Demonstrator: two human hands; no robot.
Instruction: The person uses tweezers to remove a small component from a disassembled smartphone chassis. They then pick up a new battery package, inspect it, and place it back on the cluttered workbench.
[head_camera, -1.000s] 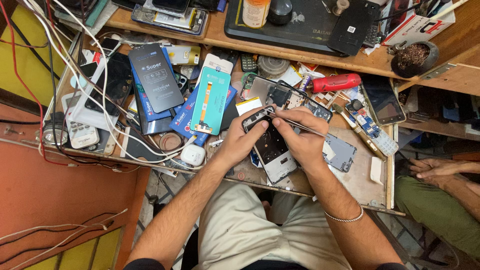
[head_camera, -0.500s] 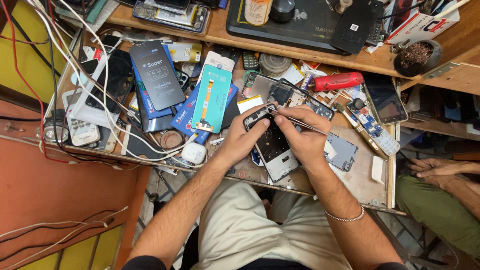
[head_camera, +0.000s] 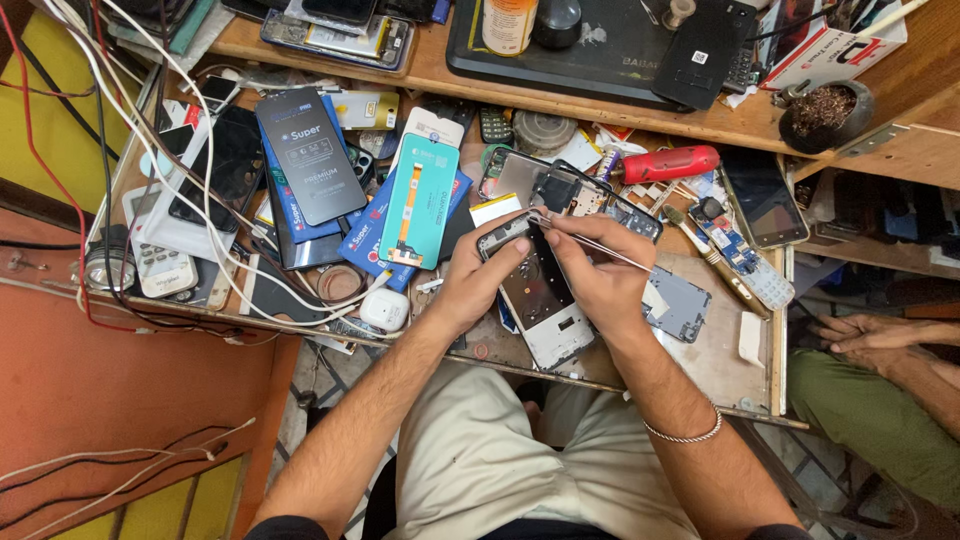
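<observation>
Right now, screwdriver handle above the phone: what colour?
Red screwdriver handle, clearest in the head view.

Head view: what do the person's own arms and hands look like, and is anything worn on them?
Both forearms are bare and hairy, with no gloves on the left hand or right hand. A thin silver bracelet circles the right wrist. The left wrist shows no band or watch. Dark short sleeve edges just show at the bottom of the picture. No rings can be made out.
</observation>
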